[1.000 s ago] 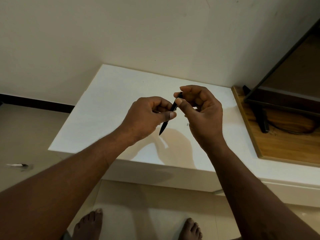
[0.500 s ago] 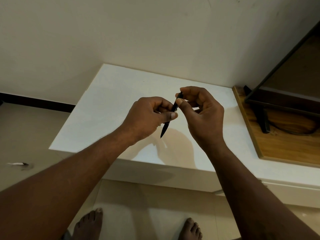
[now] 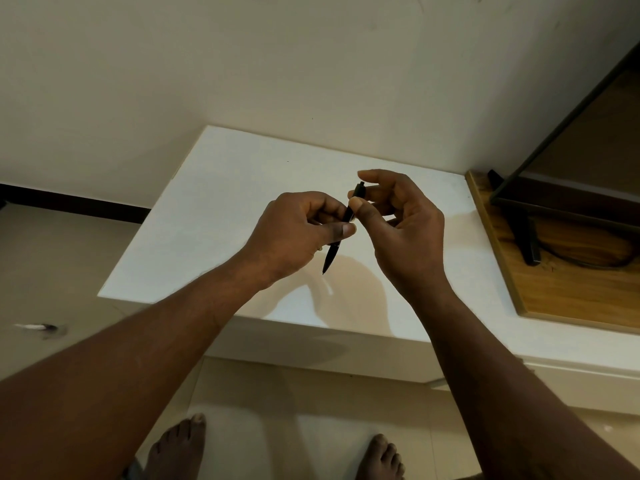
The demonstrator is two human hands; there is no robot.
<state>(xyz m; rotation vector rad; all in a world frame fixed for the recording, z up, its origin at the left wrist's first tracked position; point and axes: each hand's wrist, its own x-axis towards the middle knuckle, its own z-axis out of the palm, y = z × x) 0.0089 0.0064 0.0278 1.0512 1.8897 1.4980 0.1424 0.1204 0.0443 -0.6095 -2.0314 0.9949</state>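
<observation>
Fingers [image 3: 320, 206] and thumb of the left hand [image 3: 294, 235] curl round the pen [image 3: 330, 253] at its middle. The right hand [image 3: 407, 233] pinches its upper end between thumb and one finger, forefinger lifted apart. The pen hangs tilted, tip down, above the white bench [image 3: 225, 188], nearer its front edge.

Pen [image 3: 330, 254] above counter [image 3: 225, 202], board [image 3: 571, 289] at right

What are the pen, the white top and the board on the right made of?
Pen: probably plastic, black with a dull sheen; too small to be sure.
White top: smooth semi-gloss, perhaps laminate or painted board; it reflects light softly.
Board: wood or wood-look veneer, satin; brown grain streaks show.
</observation>
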